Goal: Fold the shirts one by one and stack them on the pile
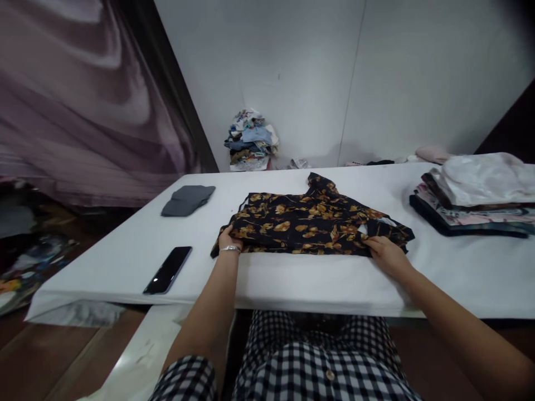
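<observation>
A black garment with a yellow-brown floral print (301, 223) lies sideways across the white-covered table (317, 284). It looks like a shirt or blouse, with one sleeve sticking out at the far side. My left hand (229, 239), with a silver bracelet at the wrist, grips the garment's left end, its fingers partly hidden under the cloth. At the near right edge, my right hand (384, 253) pinches the fabric beside a small pale patch showing through an opening.
A smartphone (168, 270) lies left of my left forearm, with a folded grey cloth (188, 200) behind it. Folded clothes (476, 206) are stacked at the right. Beyond the table, a clothes pile (252, 139) stands against the wall; a mauve curtain (83, 100) hangs left.
</observation>
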### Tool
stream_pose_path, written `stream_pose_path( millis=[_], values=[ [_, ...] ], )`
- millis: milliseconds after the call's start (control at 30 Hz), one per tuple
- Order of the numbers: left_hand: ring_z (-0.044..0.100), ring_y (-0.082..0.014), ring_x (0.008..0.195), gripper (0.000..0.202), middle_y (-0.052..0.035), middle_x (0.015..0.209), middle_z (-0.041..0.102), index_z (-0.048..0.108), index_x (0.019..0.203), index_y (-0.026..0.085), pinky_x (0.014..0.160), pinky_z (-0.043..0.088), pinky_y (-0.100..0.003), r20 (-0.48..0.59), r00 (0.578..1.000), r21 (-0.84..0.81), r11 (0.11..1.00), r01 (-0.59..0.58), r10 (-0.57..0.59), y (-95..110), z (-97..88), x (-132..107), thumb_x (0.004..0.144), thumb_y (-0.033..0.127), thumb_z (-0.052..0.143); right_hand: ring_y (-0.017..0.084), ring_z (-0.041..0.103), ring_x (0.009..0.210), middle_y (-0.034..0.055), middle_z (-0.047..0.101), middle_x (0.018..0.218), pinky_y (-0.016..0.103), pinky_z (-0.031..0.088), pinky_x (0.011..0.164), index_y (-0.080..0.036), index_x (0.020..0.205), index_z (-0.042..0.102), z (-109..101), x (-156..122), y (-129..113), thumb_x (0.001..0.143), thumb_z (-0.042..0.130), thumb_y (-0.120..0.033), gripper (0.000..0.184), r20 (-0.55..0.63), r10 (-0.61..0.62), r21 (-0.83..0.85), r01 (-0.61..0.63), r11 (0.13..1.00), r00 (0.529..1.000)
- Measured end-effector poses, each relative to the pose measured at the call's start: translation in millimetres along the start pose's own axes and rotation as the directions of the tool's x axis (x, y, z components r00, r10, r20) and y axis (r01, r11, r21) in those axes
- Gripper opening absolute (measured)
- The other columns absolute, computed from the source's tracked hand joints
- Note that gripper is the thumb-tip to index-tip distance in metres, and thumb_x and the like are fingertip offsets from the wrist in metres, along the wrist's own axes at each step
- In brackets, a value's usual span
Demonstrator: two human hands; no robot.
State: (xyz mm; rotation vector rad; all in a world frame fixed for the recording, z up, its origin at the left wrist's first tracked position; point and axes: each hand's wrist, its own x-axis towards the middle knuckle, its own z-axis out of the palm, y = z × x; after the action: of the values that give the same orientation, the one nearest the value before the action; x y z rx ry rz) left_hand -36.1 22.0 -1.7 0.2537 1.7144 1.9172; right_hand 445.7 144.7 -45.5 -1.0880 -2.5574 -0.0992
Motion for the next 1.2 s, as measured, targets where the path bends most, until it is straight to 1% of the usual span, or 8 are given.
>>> stream_pose_path(
  millis=[167, 300, 533, 667, 733, 800, 1000, 1200],
  values=[
    [0.066, -0.0199, 0.077, 0.020, -0.0064, 0.078, 0.070, 0.064, 0.091, 0.015, 0.069, 0.055, -0.034, -0.158, 0.983, 0.217, 0.974, -0.062, 0.097, 6.9, -24.8, 9.7, 0.075, 0.023, 0.056, 0.025, 0.061, 0.095, 0.0108, 0.068, 0.105, 0.037, 0.051, 0.083, -0.018, 0.104, 0.071, 5.8, -4.7, 7.1, 0.088, 0.036, -0.023, 0.039, -0.017, -0.023, 0.016, 0.023, 1.000, 1.000],
    [0.064, -0.0215, 0.069, 0.009, -0.0027, 0.060, 0.063, 0.062, 0.067, 0.017, 0.065, 0.051, -0.032, -0.142, 0.978, 0.456, 0.887, -0.073, 0.154, 1.4, -49.5, 8.5, 0.061, 0.019, 0.068, 0.027, 0.061, 0.099, 0.0121, 0.067, 0.108, 0.041, 0.050, 0.088, -0.019, 0.103, 0.072, 14.8, -9.9, 13.5, 0.087, 0.036, -0.026, 0.040, -0.032, -0.036, 0.045, 0.038, 0.998, 0.999],
    [0.061, -0.0353, 0.103, 0.016, -0.0143, 0.088, 0.070, 0.065, 0.071, 0.019, 0.086, 0.045, -0.043, -0.060, 0.971, 0.767, 0.633, -0.103, 0.231, 15.7, -71.1, 8.1, 0.059, 0.026, 0.073, 0.026, 0.058, 0.110, 0.0113, 0.063, 0.120, 0.042, 0.047, 0.097, -0.019, 0.114, 0.067, 6.4, -3.5, 4.9, 0.089, 0.037, -0.038, 0.043, -0.058, 0.014, 0.110, -0.007, 0.994, 0.998],
    [0.048, -0.0335, 0.123, 0.039, -0.0197, 0.127, 0.057, 0.062, 0.114, 0.016, 0.102, 0.035, -0.046, 0.260, 0.831, 0.900, 0.189, -0.393, 0.493, 22.2, -46.7, -0.9, 0.080, 0.035, 0.055, 0.029, 0.040, 0.132, 0.0120, 0.048, 0.140, 0.049, 0.034, 0.107, -0.018, 0.128, 0.058, 5.1, 4.6, -13.9, 0.092, 0.037, -0.048, 0.052, -0.051, -0.023, 0.064, 0.026, 0.998, 0.998],
    [0.040, -0.0288, 0.131, 0.046, -0.0154, 0.139, 0.048, 0.055, 0.126, 0.018, 0.109, 0.028, -0.044, 0.467, 0.737, 0.830, 0.047, -0.556, 0.489, 16.8, -26.9, -6.1, 0.086, 0.040, 0.047, 0.029, 0.035, 0.136, 0.0109, 0.042, 0.145, 0.053, 0.030, 0.108, -0.023, 0.136, 0.050, 10.4, 5.7, -21.0, 0.090, 0.039, -0.055, 0.057, 0.036, -0.004, 0.029, 0.003, 1.000, 0.999],
    [0.031, -0.0270, 0.137, 0.051, -0.0115, 0.147, 0.040, 0.050, 0.132, 0.022, 0.113, 0.021, -0.045, 0.598, 0.707, 0.772, -0.035, -0.634, 0.378, 4.4, -11.8, -9.6, 0.088, 0.046, 0.044, 0.029, 0.035, 0.136, 0.0104, 0.039, 0.147, 0.055, 0.029, 0.107, -0.026, 0.139, 0.046, 17.4, 4.2, -23.7, 0.089, 0.039, -0.058, 0.060, 0.121, 0.020, 0.015, -0.022, 1.000, 0.992],
    [0.023, -0.0274, 0.142, 0.058, -0.0112, 0.151, 0.034, 0.047, 0.137, 0.023, 0.113, 0.017, -0.050, 0.614, 0.782, 0.789, -0.116, -0.603, 0.110, -33.6, -15.0, 0.6, 0.088, 0.053, 0.041, 0.027, 0.032, 0.138, 0.0078, 0.036, 0.149, 0.055, 0.027, 0.109, -0.031, 0.141, 0.041, 26.7, -3.8, -19.0, 0.091, 0.041, -0.055, 0.056, 0.143, 0.011, 0.048, -0.018, 0.999, 0.990],
    [0.027, -0.0314, 0.140, 0.059, -0.0128, 0.150, 0.035, 0.047, 0.137, 0.022, 0.110, 0.021, -0.056, 0.541, 0.832, 0.841, -0.060, -0.538, 0.123, -12.8, 0.3, 6.1, 0.088, 0.054, 0.039, 0.029, 0.031, 0.137, 0.0107, 0.039, 0.147, 0.056, 0.029, 0.108, -0.026, 0.139, 0.046, 5.4, 14.0, -18.3, 0.090, 0.043, -0.054, 0.056, 0.220, 0.051, 0.198, -0.096, 0.975, 0.974]
  ],
)
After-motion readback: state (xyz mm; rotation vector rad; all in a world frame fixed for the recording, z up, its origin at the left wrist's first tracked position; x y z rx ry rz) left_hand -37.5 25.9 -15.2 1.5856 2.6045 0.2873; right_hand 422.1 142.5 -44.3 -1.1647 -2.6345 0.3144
